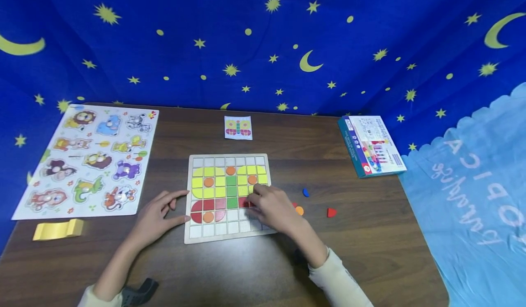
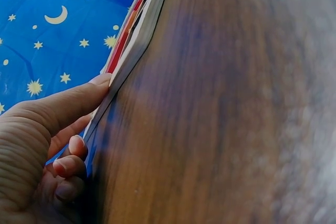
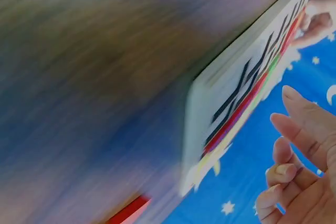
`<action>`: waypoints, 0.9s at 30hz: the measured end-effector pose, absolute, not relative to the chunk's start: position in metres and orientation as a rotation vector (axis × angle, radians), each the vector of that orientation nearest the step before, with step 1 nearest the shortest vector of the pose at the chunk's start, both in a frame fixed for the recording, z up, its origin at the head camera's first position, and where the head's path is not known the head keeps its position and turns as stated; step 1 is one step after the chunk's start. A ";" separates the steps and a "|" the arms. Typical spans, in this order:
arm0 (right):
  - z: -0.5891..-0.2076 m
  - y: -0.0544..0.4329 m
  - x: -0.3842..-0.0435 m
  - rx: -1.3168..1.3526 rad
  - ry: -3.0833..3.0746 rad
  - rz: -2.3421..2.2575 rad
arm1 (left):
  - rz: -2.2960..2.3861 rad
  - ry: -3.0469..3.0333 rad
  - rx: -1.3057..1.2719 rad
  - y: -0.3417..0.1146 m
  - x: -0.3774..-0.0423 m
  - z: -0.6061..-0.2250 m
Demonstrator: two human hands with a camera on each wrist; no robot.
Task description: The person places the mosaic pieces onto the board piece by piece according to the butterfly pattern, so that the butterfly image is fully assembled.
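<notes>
A wooden grid board (image 1: 221, 228) lies in the middle of the table in the head view. Yellow pieces (image 1: 197, 192), a green column (image 1: 232, 191), several orange discs (image 1: 208, 182), and red (image 1: 208, 204) and pink pieces (image 1: 221, 203) sit in its cells. My left hand (image 1: 158, 213) touches the board's left edge with index finger and thumb spread apart. Over the board's right half hovers my right hand (image 1: 273, 208), hiding some cells. In the right wrist view its fingers (image 3: 300, 103) are loosely bent, with nothing visible between them.
Right of the board lie a blue piece (image 1: 306, 192), an orange disc (image 1: 299, 211) and a red piece (image 1: 331, 212). A pattern card (image 1: 238, 135) lies behind it. An animal puzzle (image 1: 102, 195) and yellow block (image 1: 57, 230) are left; a box (image 1: 374, 147) stands right.
</notes>
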State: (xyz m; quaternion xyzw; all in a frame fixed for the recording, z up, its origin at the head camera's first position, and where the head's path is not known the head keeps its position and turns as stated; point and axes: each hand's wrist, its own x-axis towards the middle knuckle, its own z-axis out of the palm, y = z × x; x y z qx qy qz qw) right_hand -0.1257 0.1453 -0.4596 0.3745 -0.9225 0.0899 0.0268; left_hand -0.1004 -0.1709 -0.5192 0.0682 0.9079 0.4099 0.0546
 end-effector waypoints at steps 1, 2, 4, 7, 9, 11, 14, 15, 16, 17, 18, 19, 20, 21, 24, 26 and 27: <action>-0.460 0.150 -0.126 1.133 -2.856 0.285 | 1.242 2.753 0.202 -0.171 -0.100 -0.519; -0.461 0.155 -0.126 1.112 -2.862 0.286 | 1.240 2.751 0.198 -0.171 -0.100 -0.519; -0.462 0.166 -0.127 1.057 -2.887 0.286 | 1.242 2.748 0.195 -0.171 -0.100 -0.519; -0.463 0.182 -0.129 0.966 -2.928 0.285 | 1.242 2.754 0.197 -0.172 -0.100 -0.518; -0.464 0.193 -0.131 0.899 -2.952 0.275 | 1.241 2.760 0.198 -0.172 -0.100 -0.518; -0.465 0.205 -0.132 0.823 -2.976 0.258 | 1.237 2.762 0.196 -0.173 -0.100 -0.518; -0.466 0.221 -0.133 0.697 -3.015 0.239 | 1.238 2.756 0.193 -0.174 -0.100 -0.518; -0.466 0.226 -0.133 0.651 -3.028 0.237 | 1.239 2.755 0.192 -0.173 -0.100 -0.518; -0.467 0.231 -0.134 0.610 -3.038 0.235 | 1.241 2.753 0.190 -0.173 -0.100 -0.518; -0.467 0.235 -0.134 0.569 -3.047 0.237 | 1.243 2.752 0.189 -0.173 -0.099 -0.518; -0.467 0.238 -0.134 0.529 -3.057 0.239 | 1.245 2.750 0.188 -0.173 -0.099 -0.518; -0.467 0.242 -0.134 0.491 -3.066 0.234 | 1.245 2.751 0.187 -0.173 -0.099 -0.518; -0.467 0.244 -0.134 0.458 -3.073 0.227 | 1.244 2.751 0.186 -0.173 -0.099 -0.518; -0.468 0.246 -0.134 0.428 -3.080 0.219 | 1.242 2.752 0.186 -0.173 -0.099 -0.517; -0.469 0.251 -0.135 0.341 -3.105 0.183 | 1.236 2.747 0.186 -0.172 -0.100 -0.518; -0.470 0.252 -0.135 0.287 -3.123 0.169 | 1.233 2.742 0.186 -0.172 -0.101 -0.517; -0.470 0.253 -0.135 0.260 -3.134 0.165 | 1.232 2.739 0.187 -0.171 -0.101 -0.517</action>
